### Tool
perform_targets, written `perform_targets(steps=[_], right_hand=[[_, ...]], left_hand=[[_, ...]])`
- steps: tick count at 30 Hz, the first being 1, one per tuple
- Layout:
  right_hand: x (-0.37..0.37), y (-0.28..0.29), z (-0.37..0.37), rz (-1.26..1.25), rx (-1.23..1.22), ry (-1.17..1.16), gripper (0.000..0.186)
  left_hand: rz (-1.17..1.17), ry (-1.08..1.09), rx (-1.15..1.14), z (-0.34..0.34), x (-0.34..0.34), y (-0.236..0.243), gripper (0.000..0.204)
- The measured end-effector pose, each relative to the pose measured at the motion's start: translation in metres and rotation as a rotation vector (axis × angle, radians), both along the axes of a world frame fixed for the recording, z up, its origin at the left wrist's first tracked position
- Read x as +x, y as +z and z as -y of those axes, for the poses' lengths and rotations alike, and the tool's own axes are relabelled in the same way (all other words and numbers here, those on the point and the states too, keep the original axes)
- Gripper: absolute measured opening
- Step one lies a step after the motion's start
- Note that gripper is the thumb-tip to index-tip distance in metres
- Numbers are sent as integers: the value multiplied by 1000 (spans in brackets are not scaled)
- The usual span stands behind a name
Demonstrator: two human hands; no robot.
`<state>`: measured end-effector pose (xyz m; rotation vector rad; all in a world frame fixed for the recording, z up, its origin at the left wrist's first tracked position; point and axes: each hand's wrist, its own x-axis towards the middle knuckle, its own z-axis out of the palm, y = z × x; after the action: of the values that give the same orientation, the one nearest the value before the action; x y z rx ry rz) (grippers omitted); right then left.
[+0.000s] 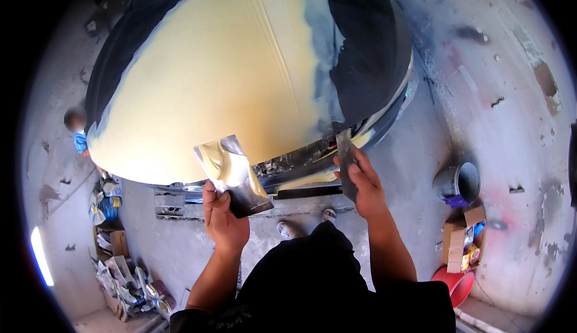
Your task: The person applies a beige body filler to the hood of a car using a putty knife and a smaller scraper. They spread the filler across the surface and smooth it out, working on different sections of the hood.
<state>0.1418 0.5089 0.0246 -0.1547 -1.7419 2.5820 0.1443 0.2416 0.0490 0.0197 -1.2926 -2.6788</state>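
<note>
My left hand [225, 220] is closed on the lower part of a flat, shiny metal putty plate [207, 153], its thumb on the near face. Creamy yellow putty [214, 166] is smeared across the plate. A dark, flat putty spreader [347, 168] stands nearly upright in my right hand [365, 183], its fingers wrapped round it. Both hands are in front of a car hood [204, 81], the plate overlapping its near edge in view. Yellow filler coats most of the hood, with grey and black bare areas around it. Any contact between the tools and the hood cannot be made out.
At left, cans and scraps [135, 288] lie along the wall. A person [78, 132] is beyond the hood's left side. To the right are a dark bucket [460, 183], an open cardboard box [460, 246] and a red basin [460, 285].
</note>
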Motion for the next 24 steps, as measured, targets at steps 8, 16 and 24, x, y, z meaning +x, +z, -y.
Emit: perform_targets(steps=[8, 16, 24], right_hand=[[22, 32, -20, -8, -454, 621, 50], [-39, 33, -38, -182, -447, 559, 32], [-12, 77, -61, -286, -115, 454, 34]], left_hand=[[153, -403, 297, -53, -4, 46, 39], [108, -523, 336, -100, 2, 70, 35], [-289, -125, 166, -100, -2, 77, 40]])
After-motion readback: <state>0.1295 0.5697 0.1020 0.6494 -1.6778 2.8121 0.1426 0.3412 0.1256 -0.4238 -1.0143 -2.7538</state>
